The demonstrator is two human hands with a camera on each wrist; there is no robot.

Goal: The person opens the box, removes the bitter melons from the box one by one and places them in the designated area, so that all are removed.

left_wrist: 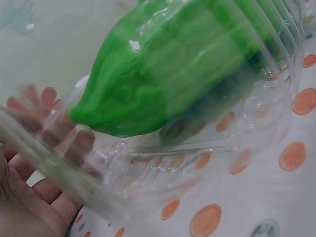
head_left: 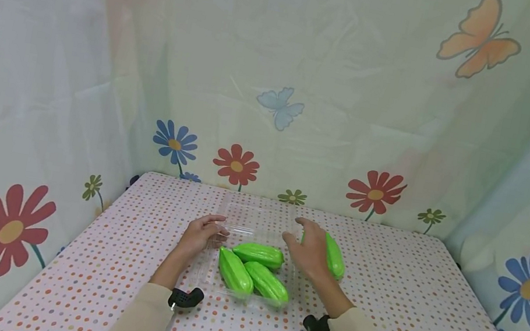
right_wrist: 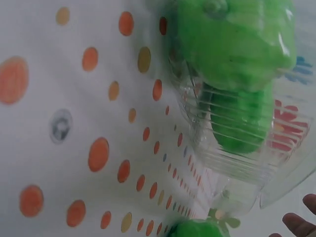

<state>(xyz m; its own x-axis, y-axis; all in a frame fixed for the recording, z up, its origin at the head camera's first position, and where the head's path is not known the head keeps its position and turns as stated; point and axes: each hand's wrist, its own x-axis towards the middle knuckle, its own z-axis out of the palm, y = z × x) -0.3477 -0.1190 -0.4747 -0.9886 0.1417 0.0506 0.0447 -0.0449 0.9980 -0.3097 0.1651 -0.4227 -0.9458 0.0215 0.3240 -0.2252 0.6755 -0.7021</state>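
Note:
A clear plastic clamshell box stands in front of me, holding three bright green ribbed fruits that look like star fruit. Its see-through lid lies folded back at the far side. By the left edge, near the hinge, is my left hand, its fingers loosely bent; in the left wrist view they show behind blurred plastic. My right hand is at the box's right side, thumb and forefinger spread near the lid's corner. More green fruit lies right of the box, partly hidden by this hand.
The table has a cloth with coloured dots. Curtains printed with flowers and butterflies hang along the back and both sides. Black wrist cameras sit on both wrists.

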